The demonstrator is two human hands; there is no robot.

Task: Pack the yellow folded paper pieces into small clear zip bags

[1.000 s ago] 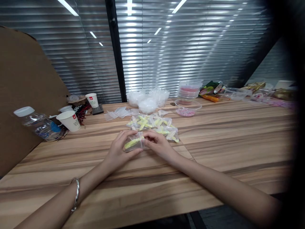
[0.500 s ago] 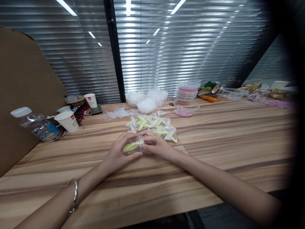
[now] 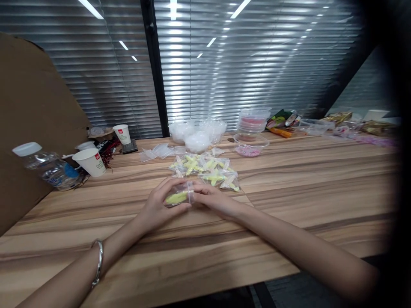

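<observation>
Head view: we had both hands on one small clear bag with a yellow piece inside, low over the near side of the wooden table. Left hand: fingers curled over the top edge, thumb along the bottom, gripping the bag's left part. Right hand: thumb and fingers closed on the right end, by the seal strip. Fingertips partly hidden there, so we couldn't tell the exact contact.

Just beyond our hands lay the filled bags, yellow and pale pieces in them. Behind those: white translucent bundles, with flat clear pouches to their left. Round tub with pink bits sat right of the bundles, stacked containers behind it. Far left: tilted bottle, paper cup near it. We had a silver bracelet on the left wrist.
</observation>
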